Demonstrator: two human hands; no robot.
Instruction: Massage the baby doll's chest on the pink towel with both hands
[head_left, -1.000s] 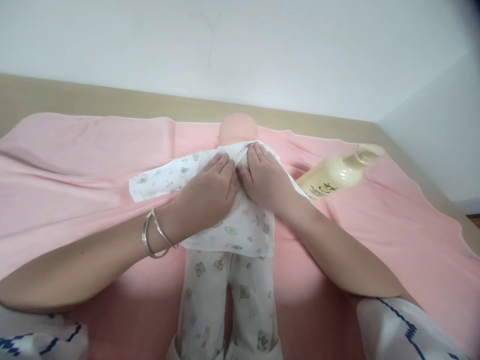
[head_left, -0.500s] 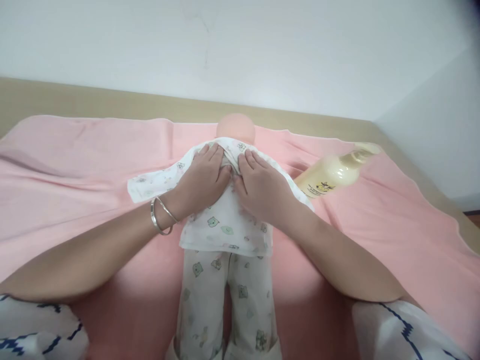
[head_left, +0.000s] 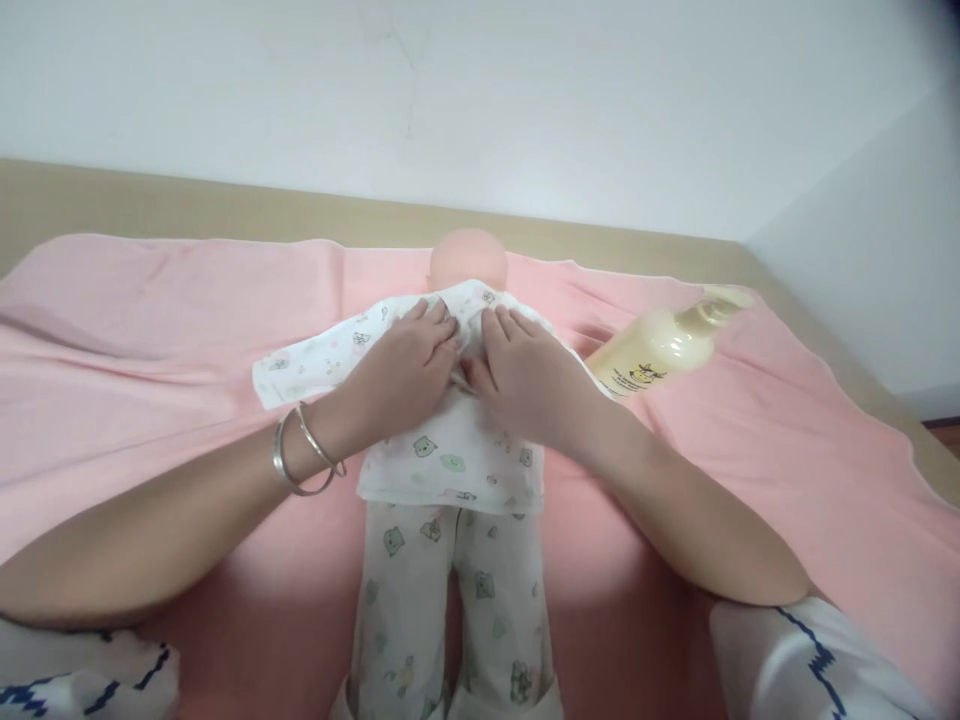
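While a doll [head_left: 454, 485] is lying on a pink blanket [head_left: 180, 310] spread across the counter [head_left: 187, 200], both hands are touching the upper part of its white printed top [head_left: 439, 430]. The left hand [head_left: 409, 370] is pressing its fingertips to the fabric on one side, and silver bangles [head_left: 282, 468] are circling that wrist. The right hand [head_left: 536, 385] is lying opposite, its fingers close together and its thumb near the other thumb. Between the two hands, which are staying just apart, the cloth is bunching; I cannot tell whether either hand is clamping it. The doll's rounded head [head_left: 469, 258] is showing beyond the fingers, and its matching trousers [head_left: 499, 590] are extending toward the person. One long sleeve [head_left: 300, 370] of the top is stretching out to the left. Beyond the right forearm, a pale yellow pump bottle [head_left: 652, 350] with a cow drawing is slanting over the blanket, its lower end being hidden. Behind the counter, a white wall [head_left: 450, 90] is rising.
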